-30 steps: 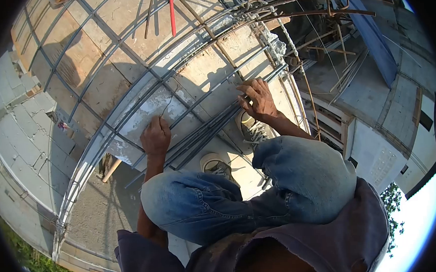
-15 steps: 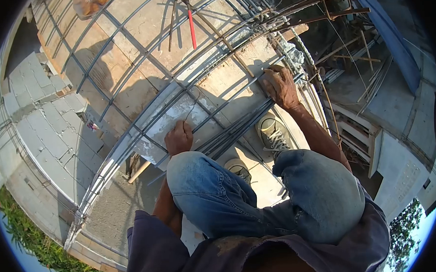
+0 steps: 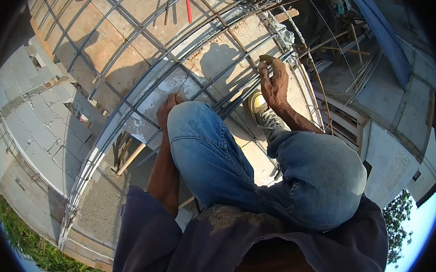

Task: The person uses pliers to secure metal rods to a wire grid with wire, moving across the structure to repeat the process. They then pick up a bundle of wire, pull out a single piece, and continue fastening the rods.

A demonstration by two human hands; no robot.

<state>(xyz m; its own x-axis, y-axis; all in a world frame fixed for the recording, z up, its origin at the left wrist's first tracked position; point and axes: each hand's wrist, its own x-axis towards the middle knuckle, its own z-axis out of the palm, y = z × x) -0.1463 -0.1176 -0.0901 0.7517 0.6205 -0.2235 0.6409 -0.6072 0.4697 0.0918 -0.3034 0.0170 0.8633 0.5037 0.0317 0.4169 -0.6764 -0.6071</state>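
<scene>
My left hand (image 3: 169, 109) is closed beside the steel rebar grid (image 3: 137, 109), just past my left knee; what its fingers hold is hidden. My right hand (image 3: 275, 86) curls its fingers and thumb at a bundle of loose rebar (image 3: 233, 99), near the right edge of the boards. That bundle runs from behind my left knee toward the right hand, passing over the shoe (image 3: 262, 111). At the top lies a tool with a red handle (image 3: 188, 7), partly cut off by the view's edge. White-smeared board (image 3: 164, 92) shows under the bars by my left hand.
A round wooden handle (image 3: 131, 159) sticks out at the lower left, by rough concrete (image 3: 101, 203). Grey block walls (image 3: 44, 120) stand farther left. Bent rusty bars (image 3: 318, 76) edge the right side, above a drop with timber (image 3: 356, 45) and a blue sheet (image 3: 380, 34).
My view has tilted, so the grid and the red-handled tool sit higher. My left hand has drawn in behind the knee. The right hand has turned more upright, with its fingers lifted.
</scene>
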